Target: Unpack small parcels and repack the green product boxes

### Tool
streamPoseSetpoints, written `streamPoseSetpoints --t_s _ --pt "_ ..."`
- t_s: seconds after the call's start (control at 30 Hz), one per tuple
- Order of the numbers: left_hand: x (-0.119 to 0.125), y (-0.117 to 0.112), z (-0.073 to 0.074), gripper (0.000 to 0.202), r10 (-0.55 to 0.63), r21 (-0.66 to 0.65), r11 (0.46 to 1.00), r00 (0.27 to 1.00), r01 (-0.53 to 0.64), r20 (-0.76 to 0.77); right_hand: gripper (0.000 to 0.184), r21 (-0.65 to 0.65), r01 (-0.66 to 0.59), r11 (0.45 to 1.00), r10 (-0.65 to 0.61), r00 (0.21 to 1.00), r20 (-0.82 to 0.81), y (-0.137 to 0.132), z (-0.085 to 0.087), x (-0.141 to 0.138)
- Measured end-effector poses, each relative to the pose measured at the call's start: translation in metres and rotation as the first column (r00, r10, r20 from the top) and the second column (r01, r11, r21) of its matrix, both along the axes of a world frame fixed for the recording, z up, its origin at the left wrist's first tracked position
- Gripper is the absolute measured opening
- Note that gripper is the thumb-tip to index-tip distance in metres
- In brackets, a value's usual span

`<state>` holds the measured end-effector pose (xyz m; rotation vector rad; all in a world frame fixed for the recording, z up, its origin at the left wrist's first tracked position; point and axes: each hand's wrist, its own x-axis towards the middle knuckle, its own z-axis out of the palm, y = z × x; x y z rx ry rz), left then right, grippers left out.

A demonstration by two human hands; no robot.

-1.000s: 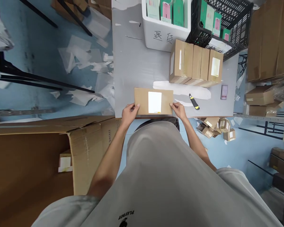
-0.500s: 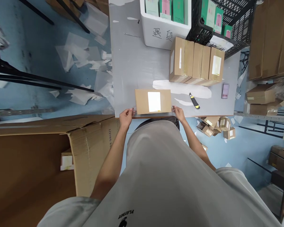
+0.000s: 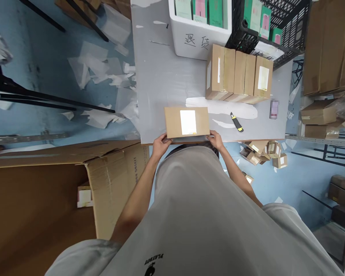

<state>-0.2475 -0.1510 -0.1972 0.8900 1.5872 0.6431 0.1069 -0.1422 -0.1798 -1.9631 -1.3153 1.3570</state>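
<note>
A small brown cardboard box with a white label on top sits at the near edge of the grey table. My left hand grips its near left corner, fingers curled at the bottom edge. At the near right corner, my right hand holds the box with fingers bent in; the fingertips are partly hidden. To the right of the box lies a yellow and black box cutter.
Several cardboard boxes stand in a row farther back. Behind them are a white bin and a black crate with green packages. A large open carton stands at the left; paper scraps litter the floor.
My left hand has moved right onto the box's near left corner. My right hand has shifted slightly left onto the other corner. A dark strip now shows under the box's near edge.
</note>
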Motion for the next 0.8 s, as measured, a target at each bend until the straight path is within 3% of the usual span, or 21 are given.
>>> streamPoseSetpoints --t_s 0.1,0.2,0.3,0.5,0.63,0.8 --pt "-0.005 0.006 0.018 0.05 0.018 0.054 0.998 0.997 -0.014 -0.076 0.057 0.082 0.001 0.997 0.001 1.0 -0.02 0.007 0.024 0.004" --pt "-0.013 0.019 0.036 0.051 0.055 0.179 0.984 0.967 -0.01 -0.247 0.07 0.171 -0.037 0.985 0.038 0.999 0.0 0.017 0.049 0.006" --pt "-0.019 0.034 0.047 0.048 0.06 0.247 0.969 0.93 0.034 -0.362 0.071 0.202 -0.081 0.976 0.067 0.995 0.073 0.029 0.061 0.002" --pt "-0.016 0.05 0.038 0.039 0.033 0.174 0.984 0.92 0.038 -0.391 0.075 0.122 -0.06 0.991 0.047 0.993 0.105 0.037 0.042 -0.011" --pt "-0.014 0.054 0.033 0.041 0.041 0.177 0.984 0.923 0.029 -0.382 0.076 0.136 -0.041 0.99 0.027 0.994 0.103 0.037 0.03 -0.012" --pt "-0.011 0.053 0.048 0.041 0.031 0.173 0.984 0.924 0.038 -0.382 0.072 0.088 0.019 0.996 -0.018 1.0 -0.014 0.04 0.026 0.0"
